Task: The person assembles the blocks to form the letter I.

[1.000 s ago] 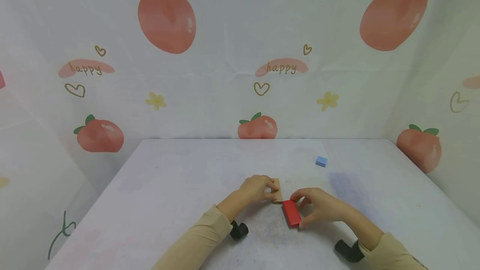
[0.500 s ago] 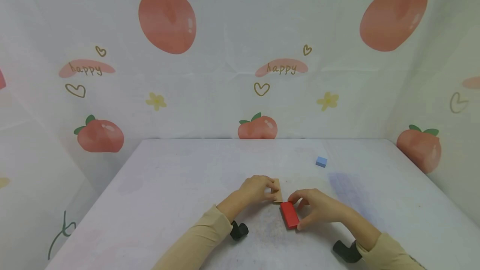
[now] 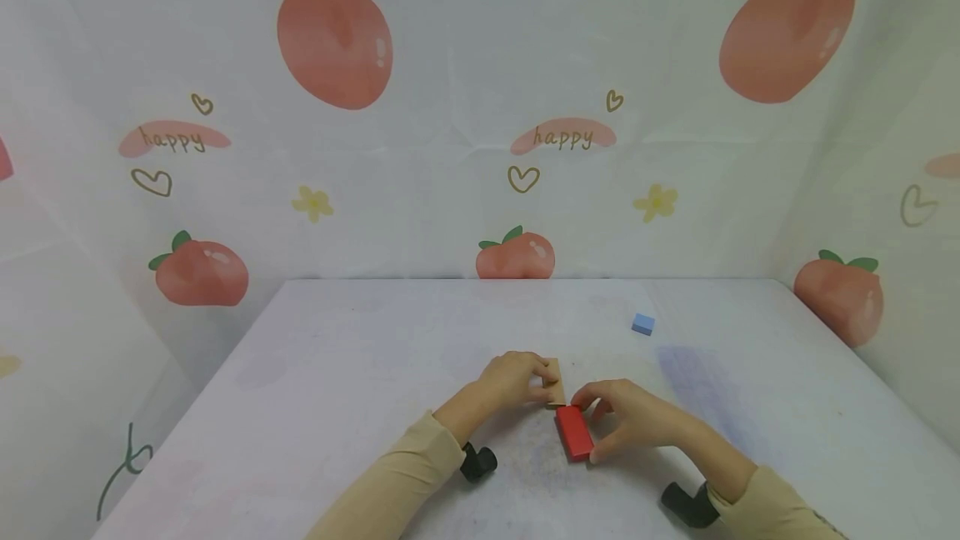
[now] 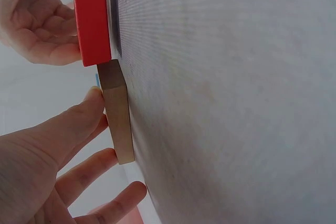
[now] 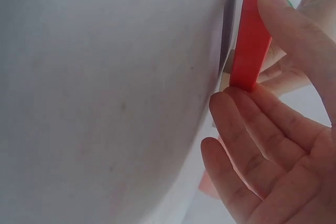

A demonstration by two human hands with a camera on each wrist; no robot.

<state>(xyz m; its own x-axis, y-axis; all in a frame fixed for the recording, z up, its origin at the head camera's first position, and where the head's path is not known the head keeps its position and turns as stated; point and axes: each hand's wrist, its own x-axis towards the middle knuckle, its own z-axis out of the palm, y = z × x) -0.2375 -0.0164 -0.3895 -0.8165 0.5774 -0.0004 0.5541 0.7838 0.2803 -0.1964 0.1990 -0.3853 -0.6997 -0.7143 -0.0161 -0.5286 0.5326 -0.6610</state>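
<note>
My left hand (image 3: 513,379) pinches a flat, oblong wooden block (image 3: 555,386), which lies on the table near the middle. In the left wrist view, the thumb is at one end of this wooden block (image 4: 118,116) and the fingers along its side. My right hand (image 3: 633,415) grips a red oblong block (image 3: 575,433) between thumb and fingertips. The red block's far end comes right at the wooden block's near end, slightly turned to it. From the right wrist, a dark strip of shadow shows beneath the red block (image 5: 254,35), its ends between thumb and fingers.
A small blue block (image 3: 642,324) lies farther back on the right of the white table (image 3: 360,357). Black wrist-worn pieces (image 3: 478,463) jut out below both wrists. Behind the table hangs a white cloth (image 3: 442,65) printed with fruit and hearts.
My right hand has shifted left and slightly nearer with the red block, bringing it in front of the wooden block's near end. The left hand and wooden block stay in place.
</note>
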